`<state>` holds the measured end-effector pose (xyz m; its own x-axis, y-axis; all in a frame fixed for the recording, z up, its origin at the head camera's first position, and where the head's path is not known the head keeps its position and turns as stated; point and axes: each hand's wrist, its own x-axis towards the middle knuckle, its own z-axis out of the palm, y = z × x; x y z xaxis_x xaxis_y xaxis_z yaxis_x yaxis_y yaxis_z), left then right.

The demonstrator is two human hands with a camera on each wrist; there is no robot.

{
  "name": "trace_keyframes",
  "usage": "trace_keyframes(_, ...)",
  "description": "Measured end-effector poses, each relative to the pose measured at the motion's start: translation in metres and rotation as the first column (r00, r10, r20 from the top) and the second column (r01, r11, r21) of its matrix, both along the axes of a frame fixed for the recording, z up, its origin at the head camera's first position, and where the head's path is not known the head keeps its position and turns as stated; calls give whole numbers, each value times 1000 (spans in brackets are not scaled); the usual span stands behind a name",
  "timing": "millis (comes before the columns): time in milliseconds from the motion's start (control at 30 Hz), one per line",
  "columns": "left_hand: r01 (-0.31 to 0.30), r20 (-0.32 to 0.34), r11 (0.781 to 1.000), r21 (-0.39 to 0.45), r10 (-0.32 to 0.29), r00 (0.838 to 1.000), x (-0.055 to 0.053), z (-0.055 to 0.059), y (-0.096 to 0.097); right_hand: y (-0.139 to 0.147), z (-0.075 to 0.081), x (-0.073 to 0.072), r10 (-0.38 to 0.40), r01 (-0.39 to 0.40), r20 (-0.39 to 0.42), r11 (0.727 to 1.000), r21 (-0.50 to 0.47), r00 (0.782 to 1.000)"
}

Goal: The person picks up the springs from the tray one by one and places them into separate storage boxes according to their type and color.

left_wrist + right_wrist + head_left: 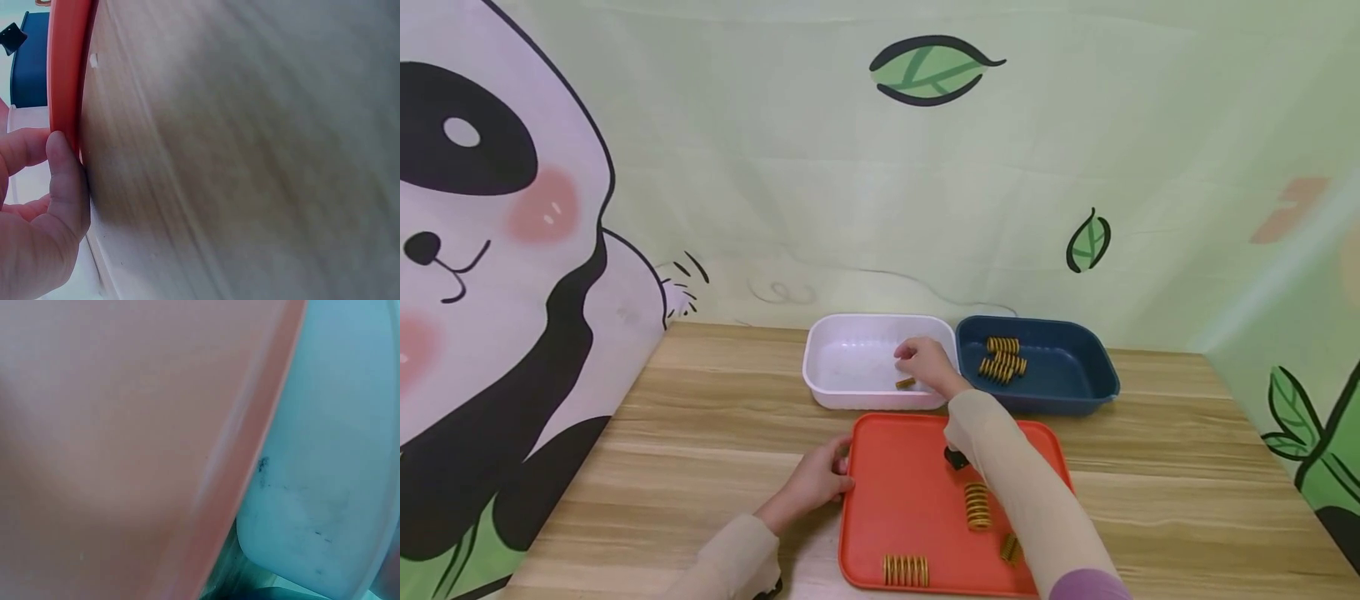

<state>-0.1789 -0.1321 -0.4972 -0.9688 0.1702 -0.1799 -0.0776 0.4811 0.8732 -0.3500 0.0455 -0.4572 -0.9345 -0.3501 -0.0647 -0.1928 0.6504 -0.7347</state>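
Note:
My left hand (812, 479) holds the left rim of a red tray (895, 467), with thumb and fingertips at its edge; the left wrist view shows the fingers (65, 181) against the tray's side. Over the right part of a white bin (842, 392) is my right hand (927, 363), its fingers loosely bent. A small gold spring (905, 383) shows just below that hand, inside the bin. On the tray lie a large gold spring (977, 507), another large one (906, 571) near the front edge, and a small one (1010, 548) beside my right sleeve.
A dark blue bin (1075, 375) stands against the white bin's right side, with several large gold springs (1002, 363) in its left part. Both bins sit at the back of the wooden table (715, 417), before a printed cloth backdrop (775, 167).

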Motion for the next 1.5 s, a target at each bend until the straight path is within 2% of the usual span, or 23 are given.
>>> trace_keyframes(100, -3, -3, 1000, -2, 3, 1000, 1, 0, 1, 2, 4, 2, 3, -4, -19, 1000, -10, 1000)
trace_keyframes(333, -12, -3, 1000, 0, 12, 1000, 2, 3, 2, 8, 17, 9, 41, -41, -8, 998, -43, 999)
trace_keyframes(867, -23, 0, 1000, -21, 23, 1000, 1, 2, 4, 25, 32, 21, 116, -116, 7, 993, -25, 993)
trace_keyframes(1000, -26, 1, 999, -25, 26, 1000, 1, 2, 4, 29, 35, 25, 126, -125, 12, 991, -37, 992)
trace_keyframes(1200, -37, 8, 999, -12, 37, 999, 1, 2, 5, 35, 36, 34, 152, -153, -22, 988, -24, 988)
trace_keyframes(1500, -39, 6, 999, -23, 39, 999, 1, 2, 5, 42, 34, 42, 142, -139, 34, 988, -59, 989)
